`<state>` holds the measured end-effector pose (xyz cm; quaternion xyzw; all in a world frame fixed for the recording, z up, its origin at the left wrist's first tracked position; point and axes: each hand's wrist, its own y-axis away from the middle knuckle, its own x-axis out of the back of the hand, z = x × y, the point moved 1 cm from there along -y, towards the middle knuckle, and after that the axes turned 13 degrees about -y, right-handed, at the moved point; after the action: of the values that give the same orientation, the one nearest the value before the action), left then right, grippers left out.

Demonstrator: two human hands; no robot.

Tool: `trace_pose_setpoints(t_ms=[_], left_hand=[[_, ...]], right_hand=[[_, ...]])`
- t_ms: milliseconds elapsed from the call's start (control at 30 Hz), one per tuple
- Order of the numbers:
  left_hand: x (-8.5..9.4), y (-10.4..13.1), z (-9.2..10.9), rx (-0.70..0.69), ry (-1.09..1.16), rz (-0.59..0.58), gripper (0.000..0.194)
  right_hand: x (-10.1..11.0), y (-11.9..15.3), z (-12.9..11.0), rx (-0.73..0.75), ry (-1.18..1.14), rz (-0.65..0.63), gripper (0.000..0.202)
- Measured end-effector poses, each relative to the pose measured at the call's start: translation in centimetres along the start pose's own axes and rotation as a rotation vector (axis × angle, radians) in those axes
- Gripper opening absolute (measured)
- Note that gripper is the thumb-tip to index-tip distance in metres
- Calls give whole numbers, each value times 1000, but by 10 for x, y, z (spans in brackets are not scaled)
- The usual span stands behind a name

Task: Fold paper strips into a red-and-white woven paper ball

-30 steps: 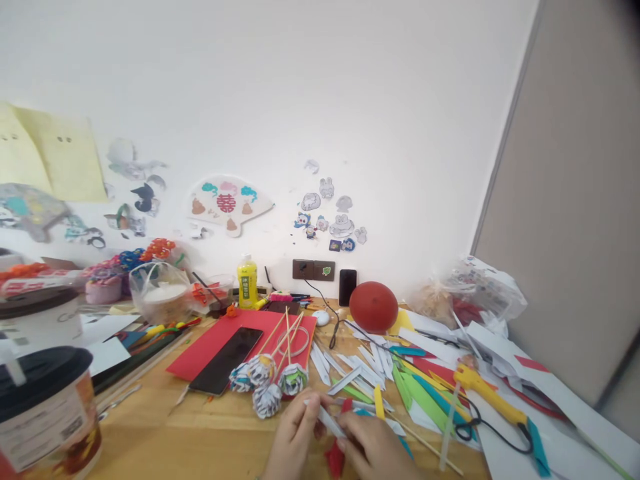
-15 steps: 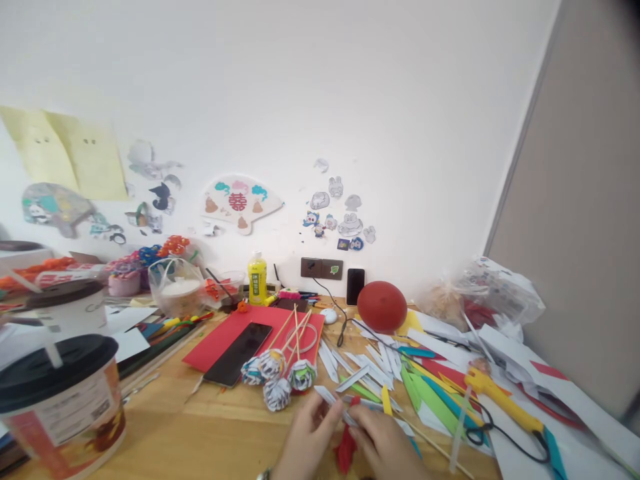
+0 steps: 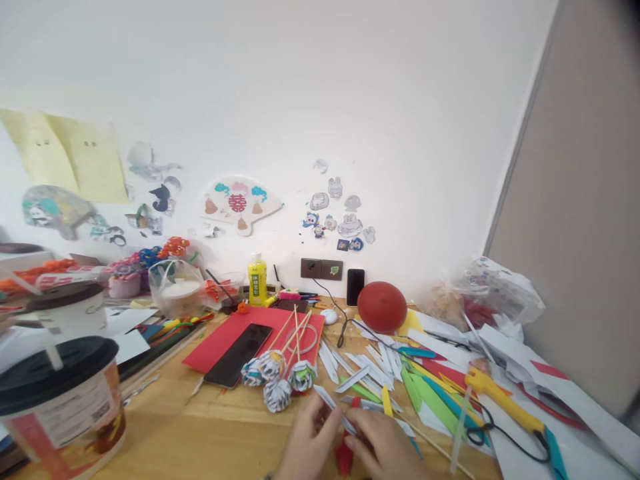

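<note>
A folded strip of white paper (image 3: pixel 329 400) is pinched between the fingers of my left hand (image 3: pixel 309 430), low in the middle of the view. Close on the right, my right hand (image 3: pixel 381 441) has its fingers closed on the strip's lower end. Under both hands lies a red piece (image 3: pixel 344 456), partly covered, whose kind I cannot make out. Just beyond the left hand rest several rolled paper flowers (image 3: pixel 278 393) on thin wooden sticks (image 3: pixel 296 337).
A black phone (image 3: pixel 239 355) lies on red card (image 3: pixel 210 347). Cut paper strips (image 3: pixel 367 367) spread to the right, near a yellow glue gun (image 3: pixel 505 397) with its cord. A red balloon (image 3: pixel 382 307) stands behind. Lidded cups (image 3: pixel 60 407) fill the left front.
My right hand has shifted slightly left, nearer the left hand. The paper strip now runs more steeply between the fingers, and less of the red piece shows.
</note>
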<state>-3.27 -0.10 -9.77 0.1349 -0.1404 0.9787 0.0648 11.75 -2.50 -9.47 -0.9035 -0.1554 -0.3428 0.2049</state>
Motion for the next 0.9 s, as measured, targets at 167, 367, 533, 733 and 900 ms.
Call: trace_pose_setpoints(t_ms=[167, 367, 533, 733, 900], left_hand=[[-2, 1, -3, -45, -32, -44, 32], [3, 0, 3, -39, -41, 5, 26], [8, -5, 8, -28, -64, 58, 25], [2, -11, -3, 45, 19, -34, 30], [-3, -11, -9, 97, 33, -74, 39]], right_hand=[[-1, -2, 2, -8, -51, 14, 26], [5, 1, -2, -9, 24, 60, 29], [8, -1, -5, -120, 189, 75, 32], [6, -3, -5, -207, 307, 56, 12], [5, -2, -1, -183, 160, 189, 10]])
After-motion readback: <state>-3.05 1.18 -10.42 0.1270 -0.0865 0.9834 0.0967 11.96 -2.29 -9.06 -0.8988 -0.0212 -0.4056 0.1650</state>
